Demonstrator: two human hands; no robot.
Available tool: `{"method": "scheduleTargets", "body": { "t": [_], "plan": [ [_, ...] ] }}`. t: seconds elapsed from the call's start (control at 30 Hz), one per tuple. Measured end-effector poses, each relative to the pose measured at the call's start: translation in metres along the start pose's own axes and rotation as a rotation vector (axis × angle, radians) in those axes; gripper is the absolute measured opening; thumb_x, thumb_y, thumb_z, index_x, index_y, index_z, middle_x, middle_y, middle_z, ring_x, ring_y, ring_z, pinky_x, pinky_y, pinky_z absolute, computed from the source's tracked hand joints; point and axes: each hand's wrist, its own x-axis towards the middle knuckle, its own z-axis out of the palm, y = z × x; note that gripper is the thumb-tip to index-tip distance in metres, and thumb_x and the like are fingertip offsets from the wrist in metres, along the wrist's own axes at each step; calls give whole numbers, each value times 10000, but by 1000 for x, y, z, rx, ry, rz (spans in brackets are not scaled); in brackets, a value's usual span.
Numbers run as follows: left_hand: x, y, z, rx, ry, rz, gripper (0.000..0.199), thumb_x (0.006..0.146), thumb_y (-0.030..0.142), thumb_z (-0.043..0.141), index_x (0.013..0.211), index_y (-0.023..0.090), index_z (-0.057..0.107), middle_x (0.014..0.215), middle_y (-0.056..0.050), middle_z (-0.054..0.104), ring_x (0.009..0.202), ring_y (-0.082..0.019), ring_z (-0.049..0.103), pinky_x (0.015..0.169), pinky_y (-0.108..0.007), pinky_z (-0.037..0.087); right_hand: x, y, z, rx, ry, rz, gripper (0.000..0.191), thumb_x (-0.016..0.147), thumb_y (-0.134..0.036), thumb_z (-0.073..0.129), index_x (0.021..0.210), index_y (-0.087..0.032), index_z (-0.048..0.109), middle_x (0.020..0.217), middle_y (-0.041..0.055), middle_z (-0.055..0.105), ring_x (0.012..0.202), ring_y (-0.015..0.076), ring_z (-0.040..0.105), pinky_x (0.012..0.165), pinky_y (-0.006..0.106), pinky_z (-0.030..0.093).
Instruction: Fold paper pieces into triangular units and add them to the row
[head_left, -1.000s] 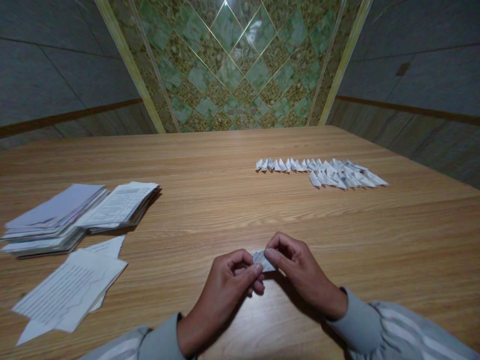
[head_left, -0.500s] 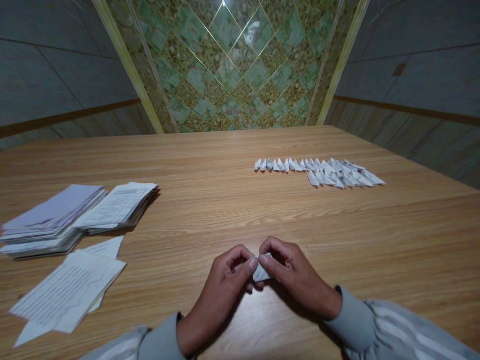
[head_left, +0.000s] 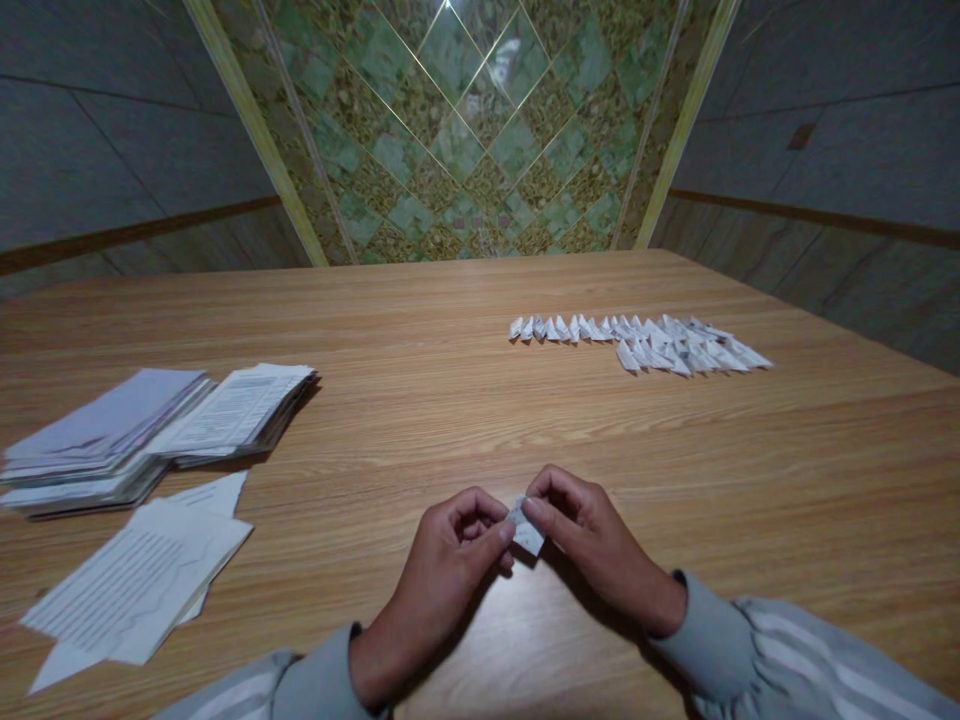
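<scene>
The left hand [head_left: 454,560] and right hand [head_left: 596,550] meet above the counter [head_left: 390,420], each grip pinching the small paper piece [head_left: 529,538] between them: left at its left side, right at its upper right. One corner points nearward; the fingers hide its long axis. Loose sheets [head_left: 142,570] lie leftward, paper stacks [head_left: 105,420] just beyond. Wood grain stretches onward to folded papers [head_left: 679,352], farther right, short of the back edge.

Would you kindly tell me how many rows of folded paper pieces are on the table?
2: a longer far row and a shorter near row, both right of centre on the table. Overlapping pieces may hide others.
</scene>
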Motion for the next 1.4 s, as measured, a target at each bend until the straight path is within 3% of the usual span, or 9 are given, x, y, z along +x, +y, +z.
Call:
{"method": "scheduleTargets", "body": {
  "t": [0.1, 0.23, 0.37, 0.47, 0.77, 0.93, 1.07, 1.27, 1.4],
  "plan": [
    [-1, -1, 2, -17, -34, 0, 301, 807, 426, 761, 813, 144, 657, 664, -34, 689, 586, -136, 612, 567, -239, 454, 0, 1, 1, 38, 39, -22, 346, 932, -484, 610, 765, -186, 552, 682, -16, 581, 633, 136, 531, 589, 271, 409],
    [-2, -2, 3, -29, -91, -27, 321, 830, 453, 740, 862, 140, 676, 690, -48, 708, 583, -131, 618, 545, -222, 434, 0, -3, 2, 125, -6, 4, 333, 923, -484, 632, 789, -187, 562, 685, -16, 598, 614, 134, 557, 571, 267, 430],
    [-2, -3, 1, -47, -20, -35, 350, 792, 466, 771, 733, 145, 644, 582, -30, 676, 493, -107, 553, 490, -204, 388, 1, -5, 0, 149, -14, 7, 380, 959, -522, 555, 811, -175, 603, 732, 5, 602, 679, 143, 556, 634, 283, 444],
    [-2, -3, 0, -58, 21, 0, 316, 807, 435, 765, 743, 145, 656, 608, -34, 691, 519, -109, 565, 510, -206, 408, 0, -2, -1, 94, -9, 39, 354, 899, -517, 648, 832, -172, 603, 727, -5, 581, 676, 137, 510, 618, 270, 395],
    [2, -3, -1, -35, -29, 15, 277, 800, 398, 784, 865, 141, 702, 716, -41, 708, 625, -135, 612, 577, -230, 448, 1, -2, -6, -4, -58, -1, 396, 879, -547, 640, 737, -193, 532, 661, -31, 510, 635, 131, 441, 583, 259, 325],
    [-1, -5, 0, -45, 16, 19, 283, 784, 373, 799, 712, 151, 637, 625, -17, 672, 567, -117, 577, 541, -219, 422, 0, -2, -5, 51, -59, 37, 345, 849, -507, 699, 828, -184, 579, 738, 1, 601, 690, 151, 529, 623, 273, 394],
    [-2, -7, 0, -64, 9, 1, 324, 787, 419, 794, 716, 159, 614, 595, -17, 670, 523, -109, 566, 517, -215, 422, -1, 1, -2, 85, -13, 31, 358, 852, -506, 708, 774, -183, 574, 713, 8, 623, 670, 153, 557, 607, 276, 415],
    [1, -1, 2, -102, -34, -15, 404, 789, 515, 766, 930, 150, 663, 704, -46, 714, 611, -148, 637, 570, -245, 492, 3, 3, -4, 174, 3, 26, 357, 852, -495, 721, 776, -185, 562, 668, -17, 609, 616, 137, 551, 582, 266, 413],
    [1, -1, 2, -74, 9, -23, 368, 741, 463, 820, 789, 144, 642, 622, -39, 699, 541, -119, 589, 522, -216, 442, 5, 3, -5, 153, 36, 21, 342, 848, -492, 721, 794, -176, 604, 691, -24, 585, 638, 123, 516, 592, 256, 397]
  ]
}}
